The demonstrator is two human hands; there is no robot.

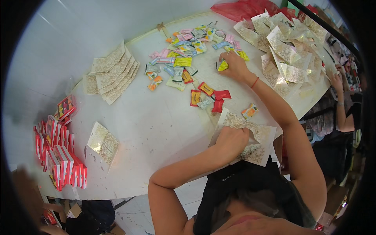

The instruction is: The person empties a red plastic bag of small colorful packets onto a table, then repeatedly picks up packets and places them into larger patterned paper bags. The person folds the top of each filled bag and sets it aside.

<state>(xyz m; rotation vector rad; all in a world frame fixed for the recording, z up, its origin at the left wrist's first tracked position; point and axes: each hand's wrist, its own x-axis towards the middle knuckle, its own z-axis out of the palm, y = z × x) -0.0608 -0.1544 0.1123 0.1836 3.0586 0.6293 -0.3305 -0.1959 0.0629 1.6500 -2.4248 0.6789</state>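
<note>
My left hand (233, 141) grips a floral-patterned packaging pouch (261, 152) at the front edge of the table, and the pouch mouth gapes towards the right. My right hand (235, 65) is stretched forward at the right side of the candy pile (188, 44). Between its fingers is a yellow wrapped candy (223, 65), with a silvery wrapper beside it. Several red wrapped candies (222, 94), orange-brown candies (195, 97) and a pale wrapped candy (205, 102) lie beyond the pouch. One orange-and-white candy (249, 111) rests just to the right of them.
Flat patterned pouches (114, 70) are fanned out at the left, with a single pouch (103, 143) nearer. Red-and-white boxes (66, 166) stand at the far left. Fuller-looking pouches (289, 55) heap up at the right below red mesh fabric (249, 10). Another person's arm (339, 88) shows at right.
</note>
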